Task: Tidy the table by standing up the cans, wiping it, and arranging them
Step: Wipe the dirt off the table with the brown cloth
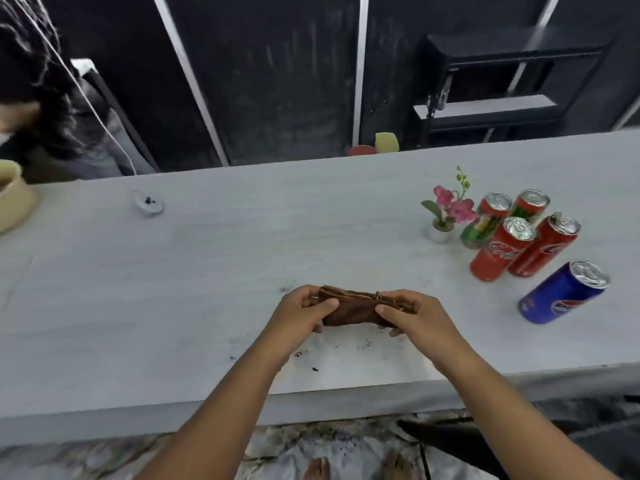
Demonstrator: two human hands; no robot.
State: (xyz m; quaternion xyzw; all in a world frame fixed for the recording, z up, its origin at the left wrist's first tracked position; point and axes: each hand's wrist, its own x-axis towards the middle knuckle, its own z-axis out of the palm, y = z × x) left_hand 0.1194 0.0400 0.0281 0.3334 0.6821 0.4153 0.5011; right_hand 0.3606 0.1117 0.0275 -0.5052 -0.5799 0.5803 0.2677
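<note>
Both hands, left (304,311) and right (410,315), fingers grasping ends of folded brown cloth (353,308) at lower centre, probably bunching it for wiping dark crumbs (313,368).

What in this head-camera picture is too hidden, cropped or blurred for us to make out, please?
- Brown cloth: both ends wrapped by the left hand and right hand, so its size and fold are unclear.
- Green can: label partly behind the pink flower and Coca-Cola can.
- Beige pot: cut by the left edge.
- Dark specks on the table: too small to identify.
- Small clear dish: contents blurred.
</note>
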